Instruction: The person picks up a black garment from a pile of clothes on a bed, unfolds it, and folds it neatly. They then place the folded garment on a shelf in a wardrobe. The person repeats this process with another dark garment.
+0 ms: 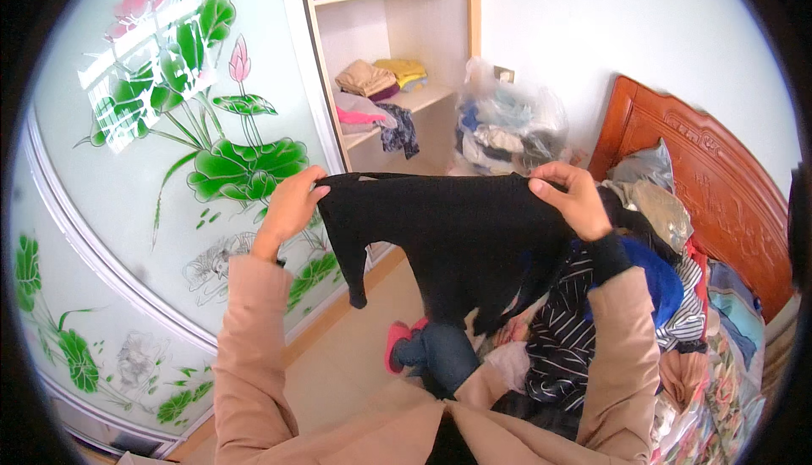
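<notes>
A black long-sleeved top (457, 217) is stretched sideways in the air before me. My left hand (293, 205) pinches one upper corner between thumb and fingers, and a sleeve dangles below it. At the opposite upper corner, my right hand (571, 197) grips the cloth the same way. The garment's lower part hangs over my jeans and the edge of the bed, in front of a heap of clothes. Whether its lower edge touches the heap I cannot tell. Among the heaped clothes is a black garment with white stripes (558, 344), beneath my right forearm.
Frosted sliding doors (158, 211) painted with lotuses stand at left. Beyond them, an open wardrobe shelf (425, 98) holds folded clothes. A clear plastic bag (514, 116) full of clothing stands by the wall. At right are a carved wooden headboard (710, 179) and a floral bedsheet (723, 395).
</notes>
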Demonstrator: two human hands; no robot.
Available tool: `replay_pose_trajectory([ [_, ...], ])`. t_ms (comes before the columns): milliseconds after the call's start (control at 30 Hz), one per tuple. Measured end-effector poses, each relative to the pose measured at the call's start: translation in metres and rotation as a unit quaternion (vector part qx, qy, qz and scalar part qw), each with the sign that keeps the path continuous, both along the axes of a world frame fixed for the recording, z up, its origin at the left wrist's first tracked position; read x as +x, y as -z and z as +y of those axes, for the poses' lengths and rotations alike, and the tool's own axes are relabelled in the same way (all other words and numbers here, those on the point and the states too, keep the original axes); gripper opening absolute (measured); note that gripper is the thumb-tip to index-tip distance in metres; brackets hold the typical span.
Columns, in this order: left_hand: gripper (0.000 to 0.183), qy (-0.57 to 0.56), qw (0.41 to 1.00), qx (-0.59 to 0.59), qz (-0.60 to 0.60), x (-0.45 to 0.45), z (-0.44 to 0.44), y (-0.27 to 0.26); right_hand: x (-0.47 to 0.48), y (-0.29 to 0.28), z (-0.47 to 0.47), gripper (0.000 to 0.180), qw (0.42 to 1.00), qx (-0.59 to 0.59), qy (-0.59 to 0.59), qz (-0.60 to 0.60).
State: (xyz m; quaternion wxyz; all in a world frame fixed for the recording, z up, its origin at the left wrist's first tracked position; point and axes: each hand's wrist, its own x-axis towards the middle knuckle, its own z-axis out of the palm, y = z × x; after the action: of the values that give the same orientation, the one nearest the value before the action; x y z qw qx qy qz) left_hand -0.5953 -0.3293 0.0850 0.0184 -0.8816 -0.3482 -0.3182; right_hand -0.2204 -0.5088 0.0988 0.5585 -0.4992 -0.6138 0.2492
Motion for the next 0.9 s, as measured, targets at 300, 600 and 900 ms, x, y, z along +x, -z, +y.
replay_pose_trajectory([
  [300,0.015,0.263,0.784,-0.181,-0.533,0.075,-0.04,-0.007,-0.109,-0.088,-0.044,0.019,0.949,0.272,-0.159,-0.02],
  [600,0.023,0.14,0.981,0.103,-0.086,0.115,-0.136,-0.008,-0.109,0.002,0.038,0.036,0.973,0.135,0.133,-0.13],
  [900,0.046,0.478,0.371,-0.615,-0.506,0.102,-0.1,0.006,-0.065,0.004,0.043,0.05,0.988,0.053,0.143,-0.02],
])
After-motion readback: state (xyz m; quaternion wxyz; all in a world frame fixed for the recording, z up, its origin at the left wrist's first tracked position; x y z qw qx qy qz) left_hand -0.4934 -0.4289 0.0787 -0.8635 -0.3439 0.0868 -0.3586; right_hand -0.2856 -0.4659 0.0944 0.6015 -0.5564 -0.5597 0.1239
